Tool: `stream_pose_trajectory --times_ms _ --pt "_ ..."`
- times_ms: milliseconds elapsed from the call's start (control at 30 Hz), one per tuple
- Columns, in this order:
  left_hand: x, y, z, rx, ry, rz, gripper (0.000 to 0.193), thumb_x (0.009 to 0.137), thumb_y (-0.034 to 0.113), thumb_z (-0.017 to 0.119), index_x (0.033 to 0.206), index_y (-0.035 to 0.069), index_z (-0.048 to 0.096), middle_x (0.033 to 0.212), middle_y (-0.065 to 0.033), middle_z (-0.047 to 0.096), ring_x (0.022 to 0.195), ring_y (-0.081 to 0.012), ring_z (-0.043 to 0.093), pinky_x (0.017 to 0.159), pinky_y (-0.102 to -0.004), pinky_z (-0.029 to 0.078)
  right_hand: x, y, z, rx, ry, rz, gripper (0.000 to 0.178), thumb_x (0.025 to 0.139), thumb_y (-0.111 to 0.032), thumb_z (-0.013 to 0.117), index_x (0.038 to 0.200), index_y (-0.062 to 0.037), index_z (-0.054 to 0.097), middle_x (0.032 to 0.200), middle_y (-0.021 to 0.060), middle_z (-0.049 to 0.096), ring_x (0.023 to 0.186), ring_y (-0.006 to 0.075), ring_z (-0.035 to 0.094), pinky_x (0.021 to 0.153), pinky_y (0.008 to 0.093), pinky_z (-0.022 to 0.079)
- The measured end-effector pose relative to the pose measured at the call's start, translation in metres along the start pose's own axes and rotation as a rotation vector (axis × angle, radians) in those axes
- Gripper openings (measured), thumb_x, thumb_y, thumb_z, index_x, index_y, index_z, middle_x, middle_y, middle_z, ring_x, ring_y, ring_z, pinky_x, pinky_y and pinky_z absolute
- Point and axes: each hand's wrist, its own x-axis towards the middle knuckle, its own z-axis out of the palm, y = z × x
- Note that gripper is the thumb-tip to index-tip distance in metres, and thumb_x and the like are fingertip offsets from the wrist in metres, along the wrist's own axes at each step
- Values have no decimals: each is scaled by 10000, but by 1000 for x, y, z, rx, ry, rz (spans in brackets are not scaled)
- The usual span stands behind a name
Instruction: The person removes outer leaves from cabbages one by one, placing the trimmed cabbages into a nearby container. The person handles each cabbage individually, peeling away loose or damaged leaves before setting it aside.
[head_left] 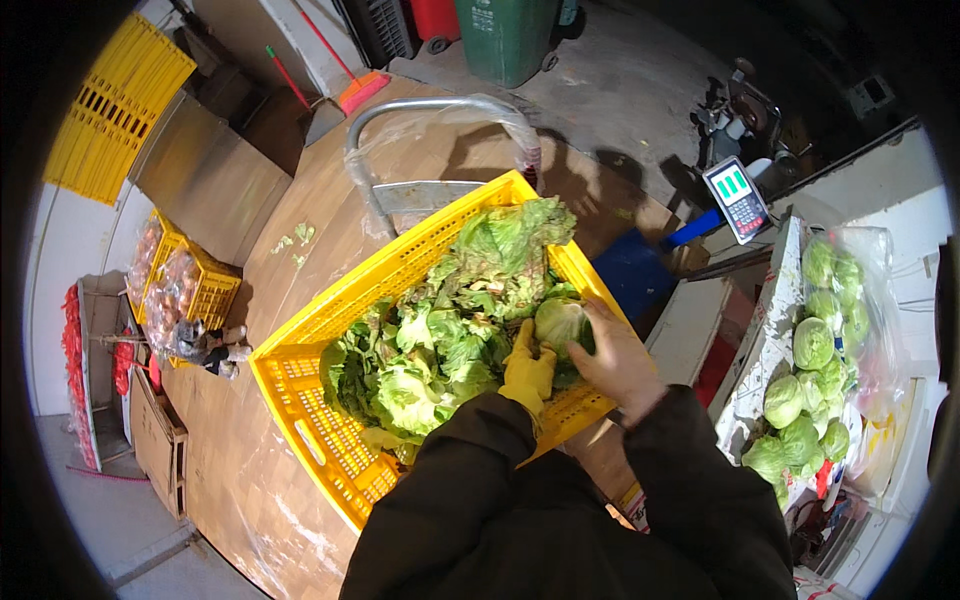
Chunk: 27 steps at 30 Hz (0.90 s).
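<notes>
Nearest, two black sleeves (460,470) run up to the hands. The yellow-gloved left hand (528,372) has its visible fingers parted, tips at the left side of a round, pale-green leafy head (560,322); whether they press on it, I cannot tell. The bare right hand (618,365) curls fingers and thumb around its right side. The head sits toward the right end of a yellow, slatted plastic crate (405,268), beside a heap of loose, ruffled green leaves (430,365), some browned. To the right, more round green heads (784,398) lie on a white worktop (757,365), near a grey scale display (738,200). Beyond the crate rises a curved metal tube handle (440,104); farther off stands a green wheeled bin (508,45)
</notes>
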Motion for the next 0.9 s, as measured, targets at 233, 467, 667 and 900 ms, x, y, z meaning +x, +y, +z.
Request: stream_pose_trajectory --times_ms 233,467,667,900 --pt "-3 45 -31 -931 -364 -510 481 964 327 589 1370 74 532 1252 -87 630 993 -219 642 878 -360 524 9 -6 39 143 0 163 690 776 -320 763 1348 -21 520 1225 243 561 1234 372 488 1044 421 418" --pt "-24 78 -71 -1172 -619 -87 379 1018 338 540 1245 39 595 1154 -114 668 1021 -216 649 881 -344 556 -43 -53 38 77 234 -416 537 827 -232 723 1332 -110 587 1230 114 650 1119 272 600 964 404 472" --pt "-95 138 -123 -1037 -307 46 475 1003 487 503 1257 97 592 1217 -85 651 1137 -254 597 1019 -429 459 -38 -79 -16 598 496 -474 592 753 204 473 1260 -61 626 1235 101 638 1219 228 545 992 318 476" --pt "-165 180 -145 -793 62 186 460 913 194 719 1326 80 552 1226 -77 652 1115 -206 631 919 -337 554 -35 -116 -48 793 80 -655 741 927 -568 581 1425 -38 442 1471 187 456 1372 332 418 1139 452 347"
